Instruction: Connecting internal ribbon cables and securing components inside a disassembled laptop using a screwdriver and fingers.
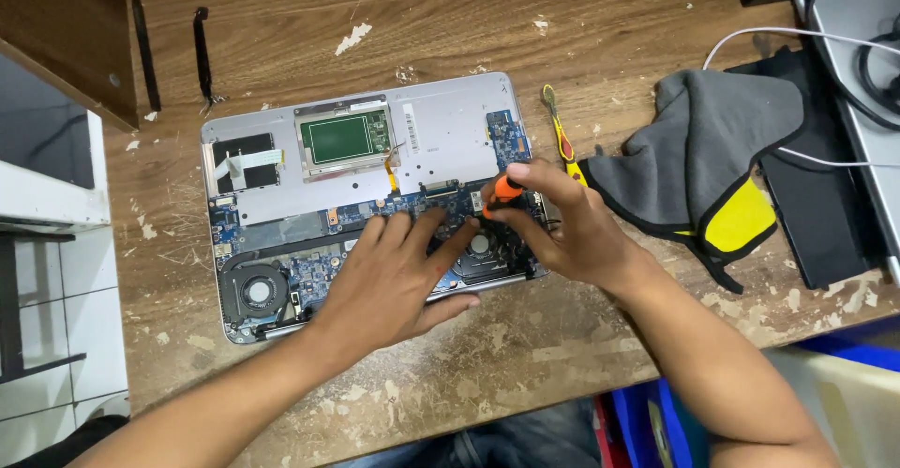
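An opened laptop base (441, 130) lies on the worn wooden table, its blue circuit board (328, 266) and a black fan (255, 292) exposed. My left hand (394, 276) rests flat on the board, fingers spread toward the middle. At the laptop's right side, my right hand (567, 229) grips an orange-and-black screwdriver (504, 190), its tip pointing down at the board near a second fan (480, 243). A green rectangular touchpad module (343, 138) sits in the upper half of the base.
A yellow-handled tool (562, 140) lies right of the laptop. A grey and yellow cloth (703, 149) covers a black flat object at right. White and black cables (844, 46) lie at the upper right. Two black strips (200, 51) rest at the upper left.
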